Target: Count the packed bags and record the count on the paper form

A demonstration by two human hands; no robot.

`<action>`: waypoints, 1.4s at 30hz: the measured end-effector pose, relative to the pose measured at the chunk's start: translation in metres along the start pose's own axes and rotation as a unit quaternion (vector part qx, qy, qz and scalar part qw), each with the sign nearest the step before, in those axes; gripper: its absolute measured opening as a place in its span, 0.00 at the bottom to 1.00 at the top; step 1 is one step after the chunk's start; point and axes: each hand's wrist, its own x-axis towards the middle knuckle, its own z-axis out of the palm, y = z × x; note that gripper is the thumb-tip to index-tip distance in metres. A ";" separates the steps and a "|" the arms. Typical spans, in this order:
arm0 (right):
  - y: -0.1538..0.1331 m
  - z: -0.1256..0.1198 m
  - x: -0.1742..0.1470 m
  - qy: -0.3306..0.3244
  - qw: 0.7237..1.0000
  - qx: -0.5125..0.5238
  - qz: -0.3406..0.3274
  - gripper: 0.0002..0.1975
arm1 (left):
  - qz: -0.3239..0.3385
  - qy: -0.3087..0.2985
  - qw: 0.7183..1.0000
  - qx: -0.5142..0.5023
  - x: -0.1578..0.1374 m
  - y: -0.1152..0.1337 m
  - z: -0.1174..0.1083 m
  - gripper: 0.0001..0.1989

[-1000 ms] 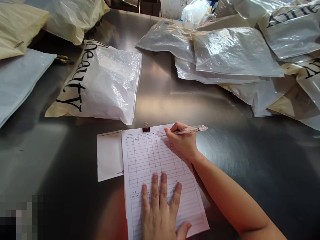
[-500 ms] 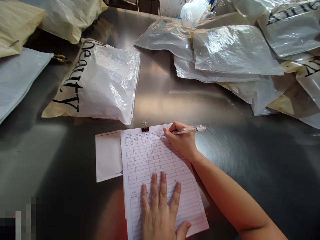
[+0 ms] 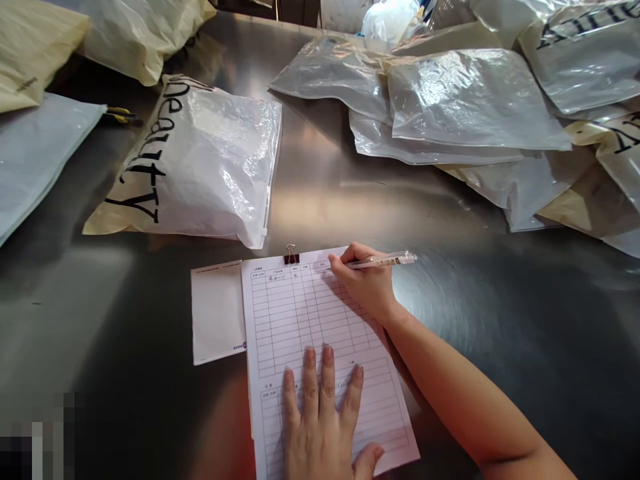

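Note:
A printed form [image 3: 285, 327] with ruled tables lies on the metal table, a black binder clip [image 3: 291, 257] on its top edge. My left hand [image 3: 323, 420] rests flat on the lower half of the sheet, fingers spread. Near the top right of the form, my right hand [image 3: 367, 280] grips a clear-barrelled pen [image 3: 385, 261], its tip at the first row under the header. Some handwriting stands in that row. From under the form's left side sticks out a smaller white paper [image 3: 219, 313].
Beyond the form sits a filled plastic zip bag [image 3: 210, 160] with black lettering. More plastic bags [image 3: 470, 100] are piled at the far right. Others, including a white bag [image 3: 45, 153], lie at the far left. A yellow-and-black tool [image 3: 120, 115] pokes out there. All rest on a steel table [image 3: 360, 200].
The pen and my right hand have shifted very slightly to the right along the row. My left hand stays flat on the form.

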 end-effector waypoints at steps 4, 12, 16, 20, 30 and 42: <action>-0.001 -0.001 0.002 -0.012 1.000 0.008 0.008 0.15 | 0.003 -0.002 1.000 0.007 0.000 0.000 0.000 0.48; 0.008 -0.009 0.015 0.049 0.949 0.237 0.202 0.20 | 0.003 -0.001 1.000 0.011 -0.001 0.000 0.001 0.49; 0.009 -0.014 0.022 0.033 0.891 0.375 0.255 0.19 | 0.003 0.001 1.000 0.010 -0.002 0.000 0.002 0.49; 0.010 -0.018 0.024 -0.022 0.872 0.417 0.255 0.20 | 0.012 0.001 1.000 0.026 -0.001 0.000 0.004 0.48; 0.023 0.000 0.001 0.003 0.945 0.312 0.097 0.18 | 0.039 0.047 0.994 0.093 0.000 -0.005 0.023 0.45; 0.024 -0.007 0.012 -0.025 0.937 0.310 0.157 0.18 | 0.014 0.061 0.995 0.078 0.007 0.002 0.015 0.44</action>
